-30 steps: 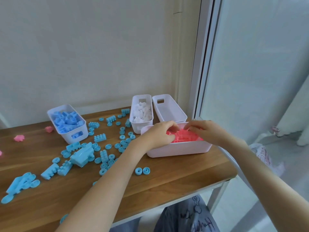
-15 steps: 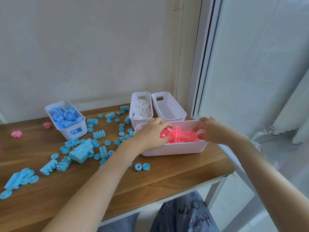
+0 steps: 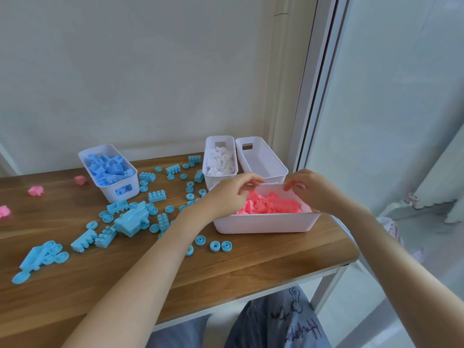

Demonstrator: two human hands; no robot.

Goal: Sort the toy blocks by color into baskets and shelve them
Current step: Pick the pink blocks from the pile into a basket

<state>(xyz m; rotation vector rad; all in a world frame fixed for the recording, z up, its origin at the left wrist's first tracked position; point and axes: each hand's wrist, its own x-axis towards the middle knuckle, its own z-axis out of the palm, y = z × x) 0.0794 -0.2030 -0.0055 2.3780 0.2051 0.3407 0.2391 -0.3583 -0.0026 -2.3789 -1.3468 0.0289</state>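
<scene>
Pink blocks heaped in near basket, right end of table. Left hand and right hand have risen to its far rim, fingers curled, hold unclear. Heap judged settled; pink strays remain far left.

Daylight, soft and even, comes from the glass on my right. The wall reads pale and flat, evenly lit. The table carries a mild sheen along its near grain. Shadows are faint: a soft one under my left arm, a thin one at the foot of the pink basket. The wide lens tilts and bends the window frame and bows the table edge. Centre fairly sharp. Left arm and right arm go soft near the bottom. The view past the glass is hazy, washed out.
</scene>
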